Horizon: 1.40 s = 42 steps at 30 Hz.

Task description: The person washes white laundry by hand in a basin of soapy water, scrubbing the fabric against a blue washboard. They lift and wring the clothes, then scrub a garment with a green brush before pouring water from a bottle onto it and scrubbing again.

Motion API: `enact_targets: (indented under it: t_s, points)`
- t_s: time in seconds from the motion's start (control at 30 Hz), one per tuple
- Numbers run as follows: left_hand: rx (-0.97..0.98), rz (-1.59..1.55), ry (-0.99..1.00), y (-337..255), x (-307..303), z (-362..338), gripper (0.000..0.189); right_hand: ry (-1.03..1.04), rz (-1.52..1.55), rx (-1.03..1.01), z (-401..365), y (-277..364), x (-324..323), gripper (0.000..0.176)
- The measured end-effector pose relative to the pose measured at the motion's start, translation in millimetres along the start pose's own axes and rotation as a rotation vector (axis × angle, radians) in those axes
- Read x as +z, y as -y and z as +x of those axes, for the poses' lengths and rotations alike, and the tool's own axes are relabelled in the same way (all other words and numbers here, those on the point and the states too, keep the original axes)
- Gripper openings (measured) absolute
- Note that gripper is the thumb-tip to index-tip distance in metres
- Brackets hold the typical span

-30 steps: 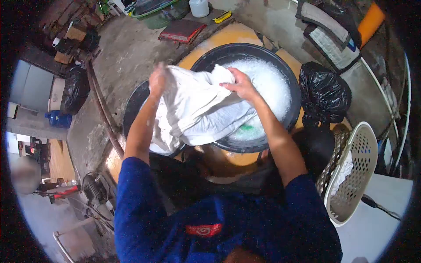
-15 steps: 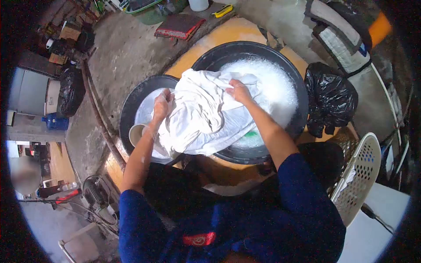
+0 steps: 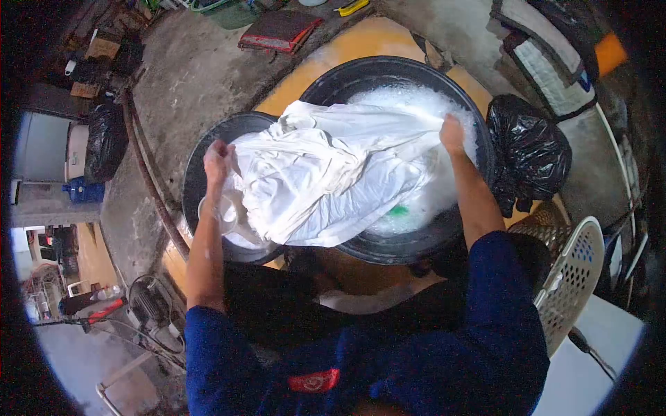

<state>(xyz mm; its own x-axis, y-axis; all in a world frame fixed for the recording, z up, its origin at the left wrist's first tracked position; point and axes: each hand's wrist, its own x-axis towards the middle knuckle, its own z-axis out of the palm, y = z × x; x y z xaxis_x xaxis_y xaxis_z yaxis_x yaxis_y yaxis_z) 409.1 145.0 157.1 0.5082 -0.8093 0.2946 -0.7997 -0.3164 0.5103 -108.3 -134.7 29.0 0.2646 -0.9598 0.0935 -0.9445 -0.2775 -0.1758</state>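
A wet white cloth [image 3: 312,173] is stretched between my two hands, above two black tubs. My left hand [image 3: 218,163] is closed on its left edge, over the smaller tub [image 3: 195,170]. Out to the right, my right hand [image 3: 452,133] grips the opposite edge above the larger tub [image 3: 388,64]. White suds [image 3: 458,180] fill the larger tub, and a green patch [image 3: 398,210] shows near the cloth's lower edge. Beside my left forearm, a pale cup-like vessel [image 3: 227,211] sits in the smaller tub, partly hidden.
A black plastic bag [image 3: 531,149] stands right of the larger tub. Nearer me on that side is a beige perforated basket [image 3: 572,277]. A long rusty pole [image 3: 149,173] lies at the left. On the floor beyond the tubs rests a dark red-edged mat [image 3: 281,31].
My hands have moved apart, the left one leftward and the right one farther rightward. The cloth between them has been pulled wider and flatter.
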Motion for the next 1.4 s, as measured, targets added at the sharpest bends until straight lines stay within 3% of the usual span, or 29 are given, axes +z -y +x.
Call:
enact_targets:
  t_s: [0.07,0.13,0.2,0.27,0.33,0.37,0.43,0.53,0.57,0.6,0.63,0.67,0.7,0.73,0.8,0.87,0.9,0.97,1.0,1.03,1.07,1.13,1.27,1.33,1.4]
  points:
    - [-0.136,-0.313,0.237,14,-1,5,0.022,-0.091,-0.011,-0.128,10,8,15,0.031]
    - [-0.26,-0.392,0.287,-22,-6,-9,0.029,-0.292,0.112,-0.284,24,37,28,0.03]
    - [-0.346,-0.524,0.448,-47,-11,-28,0.039,-0.265,0.444,-0.429,31,94,27,0.033]
    - [-0.378,-0.709,0.712,-58,-16,-40,0.05,0.121,0.66,-0.273,18,149,26,0.037]
    - [-0.382,-0.735,0.753,-71,-21,-55,0.053,0.211,0.657,-0.433,2,173,17,0.03]
    - [-0.386,-0.747,0.774,-74,-23,-58,0.054,0.191,0.895,-0.386,7,178,40,0.021]
    - [-0.359,-0.486,0.773,-46,-21,-55,0.047,-0.017,0.865,-0.461,13,182,51,0.017]
    - [-0.361,-0.313,0.865,-34,-32,-53,0.034,-0.349,0.61,-0.458,13,161,35,0.012]
    - [-0.37,-0.292,0.906,-39,-41,-52,0.029,-0.303,0.418,-0.385,18,151,25,0.009]
    - [-0.296,-0.243,0.852,-36,-49,-55,0.028,-0.329,0.596,-0.334,22,134,35,0.005]
    - [-0.223,-0.195,0.798,-31,-58,-59,0.026,-0.373,0.505,-0.359,28,111,44,0.01]
    - [-0.149,-0.149,0.745,-30,-65,-63,0.025,-0.217,0.441,-0.325,25,90,31,0.013]
    - [-0.142,0.019,0.789,-77,-93,-56,0.024,-0.135,0.331,-0.301,25,70,30,0.014]
    - [-0.076,0.0,0.727,-26,-90,-61,0.023,-0.122,0.279,-0.234,23,55,31,0.015]
    - [-0.008,0.121,0.684,-42,-113,-57,0.023,-0.202,0.293,-0.147,22,23,47,0.02]
    - [-0.103,0.037,0.633,-12,-114,-64,0.025,-0.122,0.058,-0.158,25,12,58,0.022]
    - [-0.15,-0.005,0.61,1,-111,-68,0.026,-0.13,0.005,-0.256,31,16,64,0.022]
    - [-0.336,-0.355,0.742,13,-97,-70,0.028,-0.149,-0.103,-0.45,45,39,70,0.022]
    - [-0.427,-0.535,0.801,17,-91,-68,0.03,-0.204,-0.139,-0.568,40,78,33,0.02]
    - [-0.936,-0.842,0.739,-2,-86,-62,0.034,-0.208,0.155,-0.565,38,114,17,0.022]
    - [-0.757,-0.754,0.776,0,-74,-60,0.034,0.187,0.489,-0.28,40,151,3,0.03]
    - [-0.498,-0.61,0.824,0,-52,-62,0.036,0.402,0.575,-0.437,29,200,-9,0.039]
    - [-0.285,-0.459,0.86,-26,-24,-71,0.039,0.356,0.537,-0.563,21,234,21,0.047]
    - [-0.264,-0.459,0.782,-28,-23,-74,0.02,0.369,0.474,-0.508,24,234,21,0.049]
    - [-0.221,-0.416,0.715,-17,-25,-73,0.008,0.283,0.697,-0.412,26,222,30,0.047]
